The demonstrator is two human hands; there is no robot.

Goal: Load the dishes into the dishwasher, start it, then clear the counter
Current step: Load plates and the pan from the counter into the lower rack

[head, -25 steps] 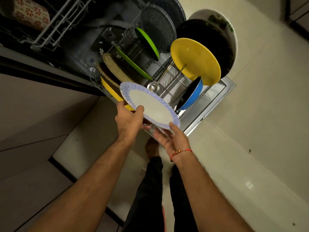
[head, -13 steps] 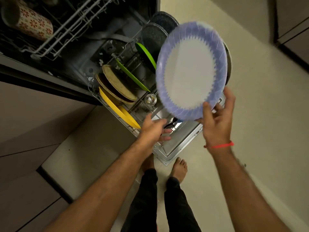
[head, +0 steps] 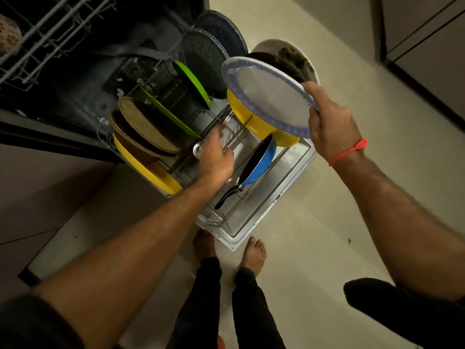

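My right hand (head: 329, 122) grips the rim of a white plate with a blue-purple border (head: 271, 96), held tilted above the right side of the lower rack (head: 239, 137). My left hand (head: 216, 157) reaches into the middle of that rack among its wires, fingers blurred, beside a small steel cup (head: 198, 149). Upright in the rack stand a yellow plate (head: 261, 127), a blue pan (head: 256, 162), two green plates (head: 193, 84), tan plates (head: 148, 127), another yellow plate (head: 148, 167) and dark plates (head: 206, 59).
The dishwasher door (head: 271, 197) lies open over the tiled floor, with my bare feet (head: 254, 253) at its front edge. The upper rack (head: 50, 34) is pulled out at top left with a patterned mug (head: 8, 34). Cabinet fronts stand at left and far right.
My right hand lowered the bordered plate and tipped it flatter over the yellow plate. My left hand moved from the door's edge further into the rack.
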